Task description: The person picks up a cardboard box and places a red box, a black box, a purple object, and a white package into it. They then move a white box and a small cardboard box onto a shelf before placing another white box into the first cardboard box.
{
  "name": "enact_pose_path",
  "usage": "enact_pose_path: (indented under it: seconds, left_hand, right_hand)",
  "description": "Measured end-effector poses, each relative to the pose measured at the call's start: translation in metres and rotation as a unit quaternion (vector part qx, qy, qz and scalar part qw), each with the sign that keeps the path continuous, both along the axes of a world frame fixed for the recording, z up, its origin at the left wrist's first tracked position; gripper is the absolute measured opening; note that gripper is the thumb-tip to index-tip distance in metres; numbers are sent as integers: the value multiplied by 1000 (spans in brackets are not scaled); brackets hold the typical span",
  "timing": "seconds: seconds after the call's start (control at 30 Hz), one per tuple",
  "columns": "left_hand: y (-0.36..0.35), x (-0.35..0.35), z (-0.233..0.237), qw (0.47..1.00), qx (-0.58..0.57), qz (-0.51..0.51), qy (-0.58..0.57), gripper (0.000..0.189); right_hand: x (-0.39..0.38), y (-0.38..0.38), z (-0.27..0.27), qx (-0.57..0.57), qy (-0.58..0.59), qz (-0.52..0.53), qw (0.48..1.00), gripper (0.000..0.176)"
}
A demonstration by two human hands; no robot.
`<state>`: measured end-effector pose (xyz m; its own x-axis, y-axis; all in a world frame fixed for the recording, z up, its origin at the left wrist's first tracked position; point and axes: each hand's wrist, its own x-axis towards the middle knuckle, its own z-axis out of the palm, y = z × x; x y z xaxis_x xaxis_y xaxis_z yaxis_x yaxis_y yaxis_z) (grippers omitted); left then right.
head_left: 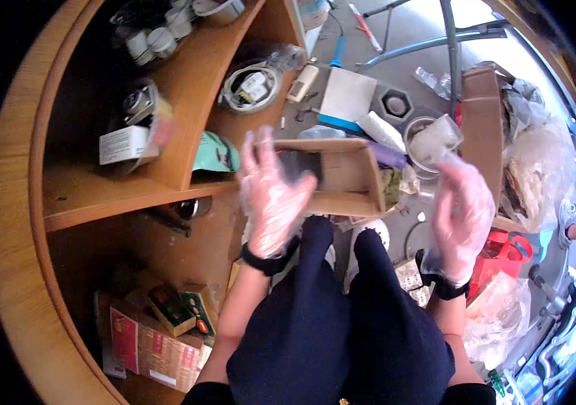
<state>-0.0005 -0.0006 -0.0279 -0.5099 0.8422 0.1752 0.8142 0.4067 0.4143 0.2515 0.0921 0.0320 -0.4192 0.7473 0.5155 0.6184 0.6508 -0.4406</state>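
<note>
My left hand [271, 196], in a clear plastic glove, is raised at the left end of a shallow cardboard box [350, 202]. Its fingers are spread and nothing is in them. A dark object lies at that end of the box, partly hidden behind the hand. My right hand [462, 216], gloved the same way, hovers right of the box with loosely bent, slightly blurred fingers and nothing visible in it. Near it are a round clear tub [417, 154] with a plastic bag in it and a red bag [497, 260]. A green pouch [215, 154] sits on the shelf beside my left hand.
A wooden shelf unit [200, 121] fills the left, holding a coiled white cable [251, 88], a white box [124, 145] and cartons [159, 344] below. On the floor are a white board [347, 94], a large carton [482, 128] stuffed with plastic, and metal tubing [450, 40].
</note>
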Motion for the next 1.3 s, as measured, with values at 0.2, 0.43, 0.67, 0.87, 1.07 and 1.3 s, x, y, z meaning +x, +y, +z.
enact_pose_path:
  seconds: [0.2, 0.43, 0.67, 0.87, 1.07, 1.3]
  left_hand:
    - [-42, -20, -25, 989, 15, 63, -135, 84]
    - [-14, 0, -18, 994, 3, 40, -100, 86]
    - [23, -1, -32, 999, -2, 43, -5, 93]
    - [25, 14, -34, 997, -44, 52, 35, 101]
    - [25, 30, -23, 991, -113, 36, 58, 103]
    - [19, 35, -25, 988, -139, 35, 66, 109]
  right_hand:
    - [7, 62, -91, -151, -91, -11, 984, 23]
    - [-68, 63, -200, -142, -365, 54, 919, 17]
    - [-59, 60, -186, -130, -346, 14, 929, 15]
    - [-11, 53, -79, -143, -91, -148, 974, 52]
    - [-16, 8, 12, -311, -97, 80, 942, 55]
    - [-88, 14, -68, -292, -219, 103, 925, 42]
